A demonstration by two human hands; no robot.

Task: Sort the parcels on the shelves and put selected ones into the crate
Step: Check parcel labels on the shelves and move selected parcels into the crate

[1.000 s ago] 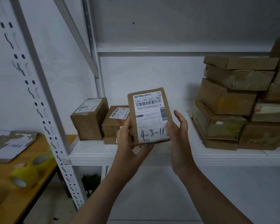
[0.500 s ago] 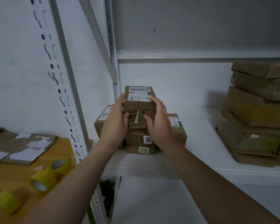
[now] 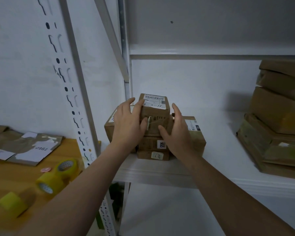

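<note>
- A labelled parcel point(image 3: 154, 114) marked 4-3-11 tops a small stack point(image 3: 153, 145) on the white shelf point(image 3: 220, 167)
- The left hand point(image 3: 126, 123) rests straight-fingered on its left edge and the right hand point(image 3: 175, 132) hovers beside it, neither grip closed
- Best nudged square so it cannot topple

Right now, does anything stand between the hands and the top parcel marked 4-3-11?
Nothing visible. The left hand rests against the parcel on its left side; the right hand is close at its right side. No crate is in view.
</note>
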